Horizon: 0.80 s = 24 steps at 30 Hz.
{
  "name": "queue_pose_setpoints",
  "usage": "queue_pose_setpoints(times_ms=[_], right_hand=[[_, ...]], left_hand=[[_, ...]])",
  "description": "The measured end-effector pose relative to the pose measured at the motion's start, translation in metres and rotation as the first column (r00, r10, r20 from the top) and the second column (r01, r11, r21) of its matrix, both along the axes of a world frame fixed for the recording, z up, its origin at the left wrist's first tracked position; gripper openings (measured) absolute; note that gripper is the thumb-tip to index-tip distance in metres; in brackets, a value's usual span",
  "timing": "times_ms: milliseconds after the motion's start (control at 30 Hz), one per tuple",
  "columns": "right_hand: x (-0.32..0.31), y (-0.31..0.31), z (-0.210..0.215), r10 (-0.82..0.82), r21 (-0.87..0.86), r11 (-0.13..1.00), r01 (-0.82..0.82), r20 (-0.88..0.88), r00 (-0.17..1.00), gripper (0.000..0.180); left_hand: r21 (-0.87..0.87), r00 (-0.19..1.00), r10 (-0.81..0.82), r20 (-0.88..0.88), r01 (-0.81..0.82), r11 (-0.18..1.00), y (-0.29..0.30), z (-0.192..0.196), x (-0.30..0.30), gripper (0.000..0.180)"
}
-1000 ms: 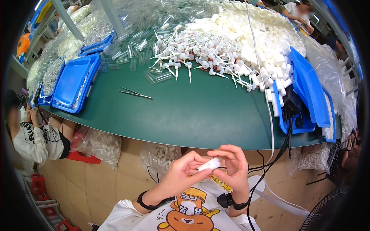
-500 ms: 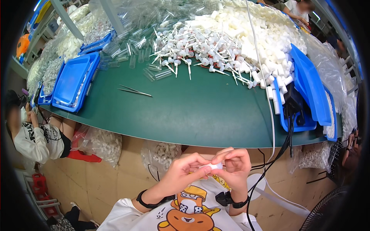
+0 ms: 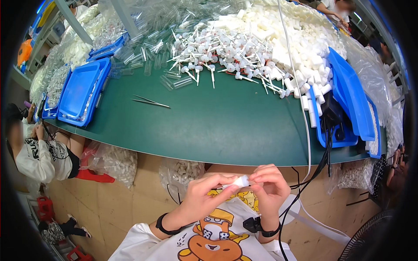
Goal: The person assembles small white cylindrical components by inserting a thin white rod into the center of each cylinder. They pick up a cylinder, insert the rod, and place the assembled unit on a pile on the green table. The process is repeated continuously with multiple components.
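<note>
My left hand (image 3: 208, 190) is closed around a small white plastic cylinder (image 3: 238, 182), held above my lap in front of the table edge. The cylinder tilts, its capped end towards my right hand (image 3: 271, 188). Thumb and fingers of that hand are pinched together at this end; what they grip is too small to make out. On the green table (image 3: 183, 135) beyond lies a pair of metal tweezers (image 3: 151, 102). A heap of white stemmed parts with translucent round heads (image 3: 212, 69) spreads behind it, beside many white cylinders (image 3: 320, 82).
Clear plastic tubes (image 3: 182, 82) lie at the back left, near stacked blue trays (image 3: 82, 93). More blue trays (image 3: 352, 95) and black cables (image 3: 329, 130) stand right. A white cord (image 3: 296, 82) crosses the table. A fan (image 3: 368, 235) is at lower right. Another person (image 3: 41, 152) sits left.
My right fingers have shifted slightly right, away from the cylinder, so more of its end shows. My left hand keeps hold of it and has barely moved.
</note>
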State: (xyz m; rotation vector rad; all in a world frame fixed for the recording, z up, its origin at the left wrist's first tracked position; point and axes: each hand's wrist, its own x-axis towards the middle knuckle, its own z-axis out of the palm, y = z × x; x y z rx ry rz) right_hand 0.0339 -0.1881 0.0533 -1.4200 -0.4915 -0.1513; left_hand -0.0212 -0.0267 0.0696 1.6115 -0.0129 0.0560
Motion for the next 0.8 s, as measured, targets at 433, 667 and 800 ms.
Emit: queue_pose_setpoints(times_ms=[433, 667, 800], right_hand=[[0.000, -0.008, -0.013, 0.143, 0.199, 0.976, -0.086, -0.294, 0.945, 0.019], [-0.008, -0.003, -0.001, 0.194, 0.055, 0.981, -0.186, -0.226, 0.955, 0.037], [-0.020, 0.002, -0.005, 0.134, 0.028, 0.991, -0.131, -0.227, 0.965, 0.037]], left_hand=[[0.290, 0.957, -0.085, 0.276, 0.002, 0.957, 0.011, -0.006, 0.007, 0.015], [0.215, 0.982, -0.109, 0.156, 0.074, 0.974, 0.014, 0.002, 0.002, 0.015], [0.152, 0.970, -0.223, -0.095, 0.236, 0.960, 0.013, 0.018, 0.006, 0.017]])
